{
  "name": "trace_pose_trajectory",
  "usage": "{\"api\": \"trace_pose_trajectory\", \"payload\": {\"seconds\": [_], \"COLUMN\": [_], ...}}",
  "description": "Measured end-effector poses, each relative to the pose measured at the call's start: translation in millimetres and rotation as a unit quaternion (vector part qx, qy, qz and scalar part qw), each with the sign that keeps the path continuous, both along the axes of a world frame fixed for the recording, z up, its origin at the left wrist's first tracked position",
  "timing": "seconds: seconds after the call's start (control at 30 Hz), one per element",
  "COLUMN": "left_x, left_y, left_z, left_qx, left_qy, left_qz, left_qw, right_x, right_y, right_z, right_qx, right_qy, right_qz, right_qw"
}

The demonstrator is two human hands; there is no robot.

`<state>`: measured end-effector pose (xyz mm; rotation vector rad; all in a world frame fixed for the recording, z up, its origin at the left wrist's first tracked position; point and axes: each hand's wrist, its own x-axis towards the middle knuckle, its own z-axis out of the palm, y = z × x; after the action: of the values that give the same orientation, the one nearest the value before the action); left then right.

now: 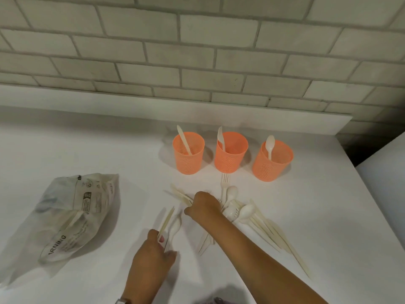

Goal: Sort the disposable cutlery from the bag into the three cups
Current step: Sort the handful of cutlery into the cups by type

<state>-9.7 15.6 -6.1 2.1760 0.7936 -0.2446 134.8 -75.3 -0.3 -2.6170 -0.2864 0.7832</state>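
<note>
Bag [72, 207] corner beyond left edge.

A smooth white table [306, 227] runs up to a wall of pale grey-white painted bricks [197, 40]. A low white ledge [131, 110] lines the wall's foot. A white rounded panel [388, 170] stands just beside the table's right edge.

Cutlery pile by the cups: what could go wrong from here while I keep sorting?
1. The left hand grips a knife and what looks like a spoon together; both could land in one cup.
2. The right hand closes on knives left of the pile, its forearm lying over loose pieces; drawing back may scatter them.
3. The orange cups look light; a long piece leaning on a rim might tip one.
</note>
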Motion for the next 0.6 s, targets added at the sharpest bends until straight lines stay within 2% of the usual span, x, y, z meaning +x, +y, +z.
{"api": "trace_pose_trajectory", "payload": {"seconds": [0.1, 0.27, 0.4, 0.5, 0.6], "left_x": [1, 7, 27, 44, 62], "left_y": [-5, -6, -8, -18, -34], "left_z": [-8, -22, -28, -25, -20], "left_qx": [0.013, 0.050, 0.114, 0.080, 0.069], "left_qy": [-0.012, -0.059, -0.081, -0.103, -0.102], "left_qz": [-0.004, -0.023, -0.066, -0.062, -0.072], "left_qw": [1.000, 0.997, 0.988, 0.990, 0.990], "right_x": [-2, -4, -11, -22, -34], "right_y": [-15, -75, -141, -181, -217], "right_z": [9, 29, 35, 31, 31], "right_qx": [0.057, 0.205, 0.291, 0.271, 0.305], "right_qy": [0.020, 0.024, 0.093, 0.125, 0.158], "right_qz": [-0.018, -0.131, -0.267, -0.370, -0.455], "right_qw": [0.998, 0.970, 0.914, 0.880, 0.822]}}
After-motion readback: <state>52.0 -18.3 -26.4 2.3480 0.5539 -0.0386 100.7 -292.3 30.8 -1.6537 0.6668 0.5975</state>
